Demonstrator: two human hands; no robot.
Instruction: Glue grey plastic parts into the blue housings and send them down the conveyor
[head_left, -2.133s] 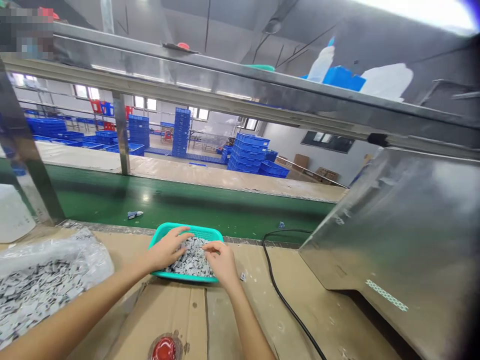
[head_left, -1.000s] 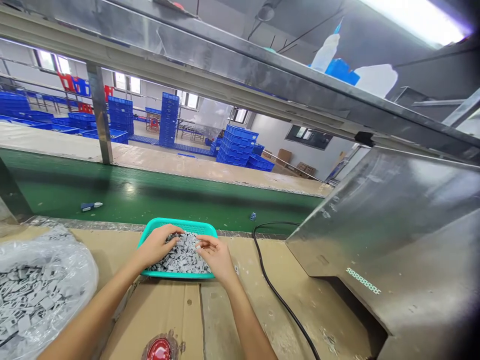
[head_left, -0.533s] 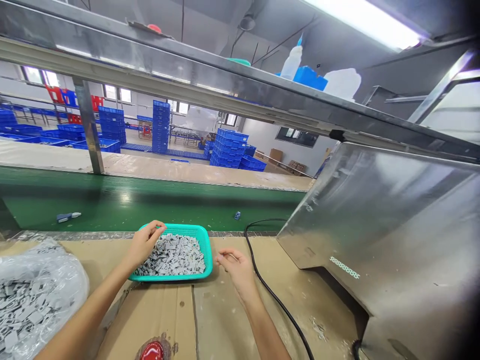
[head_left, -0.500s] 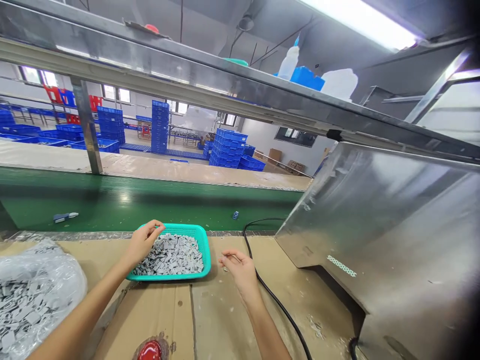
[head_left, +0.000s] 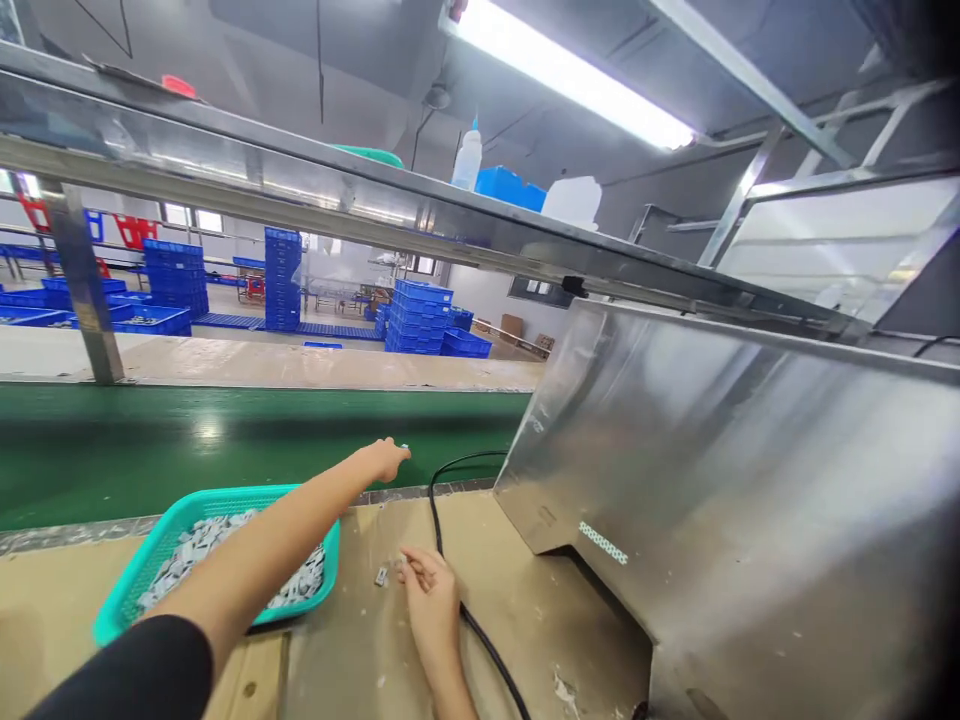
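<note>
My left hand (head_left: 386, 460) reaches over the near edge of the green belt (head_left: 247, 455), its fingers closed around a small bluish-white thing that barely shows. Under my left forearm lies a teal basket (head_left: 120, 600) full of small grey plastic parts (head_left: 304, 580). My right hand (head_left: 431, 585) is above the brown table covering, fingertips pinched together; whatever may be between them is too small to name. Just left of those fingertips, a small grey part (head_left: 382, 576) lies on the table.
A large metal housing (head_left: 720, 480) stands at the right, with a black cable (head_left: 484, 640) curving beside my right hand. Overhead runs a metal shelf (head_left: 300, 190) holding a bottle (head_left: 467, 160) and a blue box (head_left: 510, 187). Stacked blue crates (head_left: 420, 315) stand beyond the belt.
My left hand has moved from the basket rightward and forward to the belt, and its fingers have closed on the small thing. The view has turned right; a small part now shows beside my right hand.
</note>
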